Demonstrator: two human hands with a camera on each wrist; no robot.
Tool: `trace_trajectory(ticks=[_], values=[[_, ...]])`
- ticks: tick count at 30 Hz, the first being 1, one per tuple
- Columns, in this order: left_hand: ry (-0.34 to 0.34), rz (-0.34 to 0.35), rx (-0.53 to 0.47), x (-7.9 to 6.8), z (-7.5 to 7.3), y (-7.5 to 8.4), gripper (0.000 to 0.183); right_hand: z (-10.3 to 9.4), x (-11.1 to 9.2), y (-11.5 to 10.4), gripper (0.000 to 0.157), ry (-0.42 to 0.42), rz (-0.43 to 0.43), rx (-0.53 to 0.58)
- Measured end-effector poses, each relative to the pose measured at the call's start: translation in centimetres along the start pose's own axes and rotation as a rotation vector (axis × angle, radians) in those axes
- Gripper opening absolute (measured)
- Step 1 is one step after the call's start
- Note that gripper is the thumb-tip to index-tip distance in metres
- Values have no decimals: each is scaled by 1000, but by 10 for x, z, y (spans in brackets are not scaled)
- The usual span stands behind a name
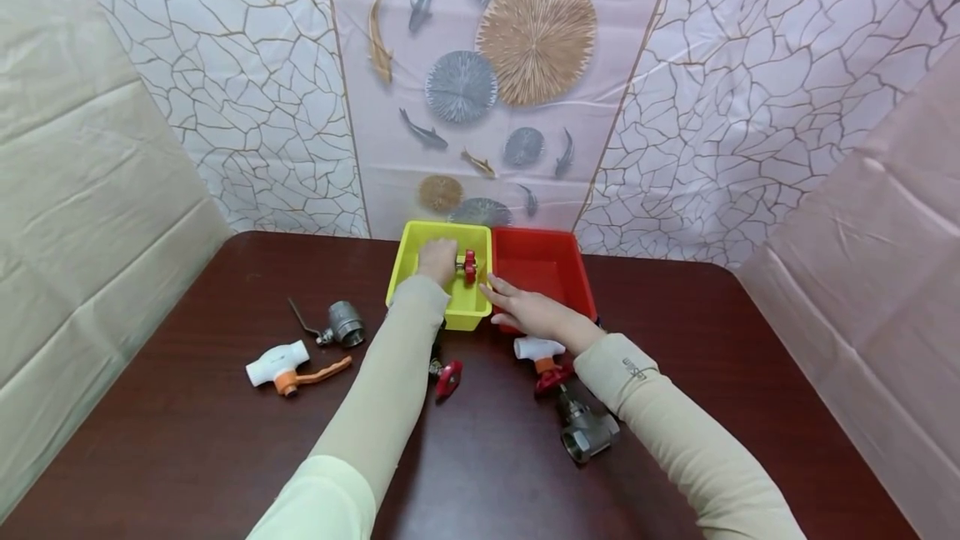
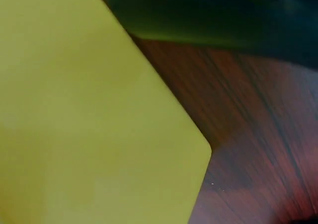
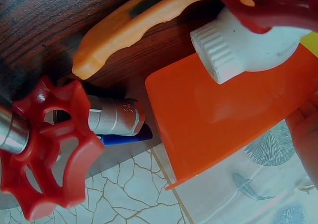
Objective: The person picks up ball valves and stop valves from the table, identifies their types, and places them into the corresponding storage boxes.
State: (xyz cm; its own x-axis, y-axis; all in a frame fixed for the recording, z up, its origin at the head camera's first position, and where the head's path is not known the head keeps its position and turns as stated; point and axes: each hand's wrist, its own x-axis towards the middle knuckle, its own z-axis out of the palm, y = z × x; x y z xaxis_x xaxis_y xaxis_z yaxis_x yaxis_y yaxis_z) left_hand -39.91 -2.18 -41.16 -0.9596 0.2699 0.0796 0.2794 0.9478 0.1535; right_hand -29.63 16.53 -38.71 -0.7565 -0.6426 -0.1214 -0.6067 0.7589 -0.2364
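My left hand (image 1: 437, 261) reaches down into the yellow bin (image 1: 405, 250) with its fingers curled and grips a valve with a red handwheel (image 1: 470, 267). The valve's body is mostly hidden by the hand. In the left wrist view the yellow bin's outer wall (image 2: 99, 110) fills much of the frame; the hand does not show there. My right hand (image 1: 525, 309) lies over the near side of the red bin (image 1: 536, 269), fingers extended toward the rim between the two bins, holding nothing. The red bin's wall (image 3: 218, 119) also shows in the right wrist view, beside the hand (image 3: 305, 139).
Left on the table (image 1: 187, 432) lie a metal lever valve (image 1: 346, 324) and a white valve with an orange lever (image 1: 279, 363). Nearer are a red-handwheel valve (image 1: 448, 379), a white valve (image 1: 538, 348) and a metal gate valve (image 1: 590, 433). A blue-handled valve (image 3: 126, 138) lies beside the red bin.
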Motion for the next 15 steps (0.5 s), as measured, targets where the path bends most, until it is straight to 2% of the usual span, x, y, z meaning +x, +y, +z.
trace_trajectory(ticks=[8, 15], values=[[-13, -24, -15, -2, 0, 2, 20, -1, -1, 0, 62, 12, -12, -5], [3, -20, 39, -2, 1, 2, 19, 0, -1, 1, 62, 5, -25, -25]])
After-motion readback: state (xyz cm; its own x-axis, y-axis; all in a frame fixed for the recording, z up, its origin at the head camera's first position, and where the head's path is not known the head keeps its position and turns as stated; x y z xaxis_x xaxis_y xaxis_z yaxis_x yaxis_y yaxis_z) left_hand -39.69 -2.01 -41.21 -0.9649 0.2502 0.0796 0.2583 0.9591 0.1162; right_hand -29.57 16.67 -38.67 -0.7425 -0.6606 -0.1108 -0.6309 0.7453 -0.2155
